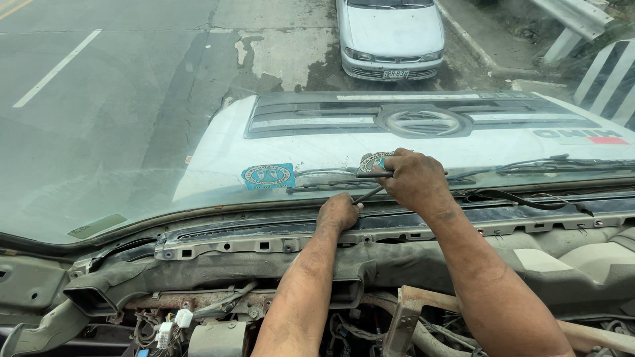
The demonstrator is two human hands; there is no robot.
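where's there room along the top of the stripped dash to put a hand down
Bare room lies on the metal rail left of the left hand, and on the ledge right of the right hand. Crowded: between the hands, where a thin tool runs, and below by the wires.

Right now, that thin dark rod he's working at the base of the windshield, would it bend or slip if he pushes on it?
The thin dark rod looks like stiff metal, running straight between the left hand and right hand. Being slender, it might flex slightly. Grimy hands could make it slippery.
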